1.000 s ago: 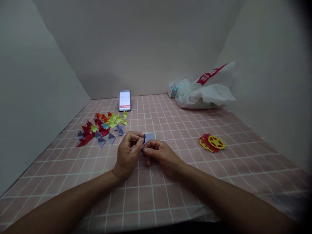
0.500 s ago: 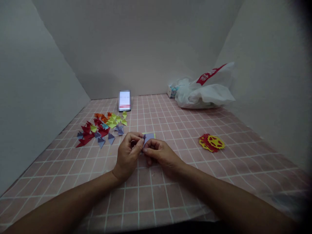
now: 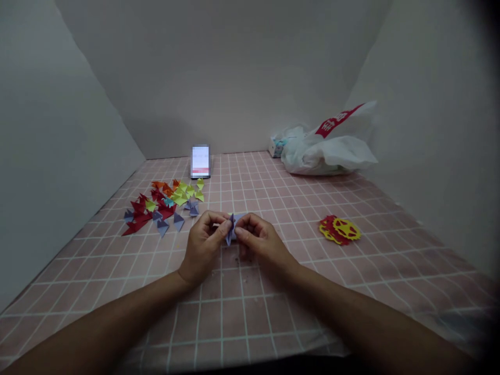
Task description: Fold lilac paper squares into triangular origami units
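Observation:
Low over the middle of the table, my left hand [image 3: 205, 245] pinches a small folded purple paper [image 3: 229, 235] between thumb and forefinger. My right hand [image 3: 263, 242] has its thumb and fingertips closed at the paper's right side. Its narrow pointed lower end shows between the two hands. Just behind the fingers lies a flat purple sheet [image 3: 239, 217], mostly covered by my hands. Left of my left hand are several folded purple paper pieces [image 3: 178, 221], with red folded pieces [image 3: 136, 226] farther left and yellow-green ones [image 3: 179, 197] behind.
A phone [image 3: 200, 161] stands upright at the back. Yellow and red cut-out discs [image 3: 346, 229] lie stacked on the right. A white plastic bag [image 3: 328, 153] and a small patterned box [image 3: 277, 147] sit at the back right. A pink checked cloth [image 3: 250, 307] covers the table.
My right hand has shifted up and slightly right along the paper. The folded purple piece now shows upright between my fingers, with its lower point exposed.

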`<action>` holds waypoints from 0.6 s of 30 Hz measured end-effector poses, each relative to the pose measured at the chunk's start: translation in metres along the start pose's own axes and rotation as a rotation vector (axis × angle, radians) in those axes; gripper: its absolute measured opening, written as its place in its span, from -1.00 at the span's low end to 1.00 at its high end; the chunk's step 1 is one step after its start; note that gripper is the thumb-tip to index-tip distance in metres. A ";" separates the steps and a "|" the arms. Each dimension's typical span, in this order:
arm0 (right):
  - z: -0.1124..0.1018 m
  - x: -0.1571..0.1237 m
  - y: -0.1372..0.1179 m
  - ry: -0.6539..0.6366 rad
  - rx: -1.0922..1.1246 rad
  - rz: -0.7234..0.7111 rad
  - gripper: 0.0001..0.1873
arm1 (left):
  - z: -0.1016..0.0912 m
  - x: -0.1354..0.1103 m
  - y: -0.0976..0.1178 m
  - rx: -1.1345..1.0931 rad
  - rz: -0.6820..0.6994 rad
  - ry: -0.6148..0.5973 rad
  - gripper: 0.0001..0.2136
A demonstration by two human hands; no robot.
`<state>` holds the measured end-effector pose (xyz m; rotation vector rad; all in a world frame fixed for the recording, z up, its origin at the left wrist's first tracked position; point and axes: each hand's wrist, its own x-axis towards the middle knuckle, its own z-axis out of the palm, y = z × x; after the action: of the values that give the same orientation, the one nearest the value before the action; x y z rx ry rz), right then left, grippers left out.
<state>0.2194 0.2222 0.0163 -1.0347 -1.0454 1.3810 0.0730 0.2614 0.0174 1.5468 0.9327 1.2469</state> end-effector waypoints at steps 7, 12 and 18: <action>-0.001 0.004 0.005 0.001 0.075 -0.007 -0.71 | -0.001 0.002 -0.003 -0.054 -0.046 -0.065 -0.88; -0.003 0.004 0.006 -0.021 0.095 -0.018 -0.71 | -0.001 0.002 -0.004 -0.049 -0.056 -0.083 -0.88; -0.004 0.006 0.006 0.018 0.078 -0.066 -0.72 | 0.001 0.001 0.003 0.078 -0.036 -0.100 -0.88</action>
<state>0.2217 0.2280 0.0095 -0.9461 -0.9965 1.3460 0.0739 0.2617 0.0206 1.6309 0.9504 1.1090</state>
